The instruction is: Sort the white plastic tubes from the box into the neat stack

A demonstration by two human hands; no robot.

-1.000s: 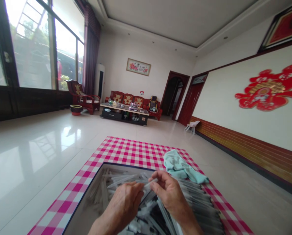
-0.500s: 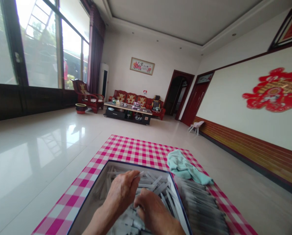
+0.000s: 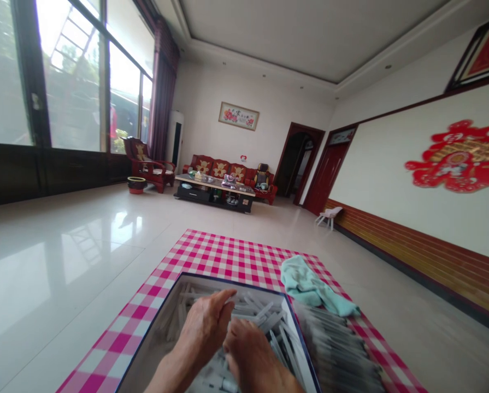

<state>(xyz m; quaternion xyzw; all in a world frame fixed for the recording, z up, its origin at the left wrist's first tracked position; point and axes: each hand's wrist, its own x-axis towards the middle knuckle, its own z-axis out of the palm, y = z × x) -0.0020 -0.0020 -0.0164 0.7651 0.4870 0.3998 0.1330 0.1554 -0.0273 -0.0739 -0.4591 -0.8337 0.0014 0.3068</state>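
Note:
In front of me is a shallow box (image 3: 252, 288) with a dark blue rim and pale inner walls. Many thin, translucent plastic pieces (image 3: 264, 312) lie loose in it, at mixed angles. Over the box's middle, my left hand (image 3: 206, 322) is closed in a pinch, and a thin whitish piece shows at its fingertips. Close beside it, lower and to the right, my right hand (image 3: 250, 349) is curled with its fingertips tucked under. Whatever it grips is hidden. Right of the box, a blurred row of slender dark-and-clear sticks (image 3: 342, 349) lies side by side.
A pink-and-white checked cloth (image 3: 223, 245) covers the table under the box. A crumpled mint-green cloth (image 3: 310, 281) rests at the far right, touching the row of sticks. Across the tiled floor stand a low table (image 3: 213, 188), a red sofa (image 3: 211, 166) and a small stool (image 3: 329, 216).
My right hand has risen slightly and come closer to my left. The whitish piece stands out less from the left fingertips. The whole view has shifted a little downward.

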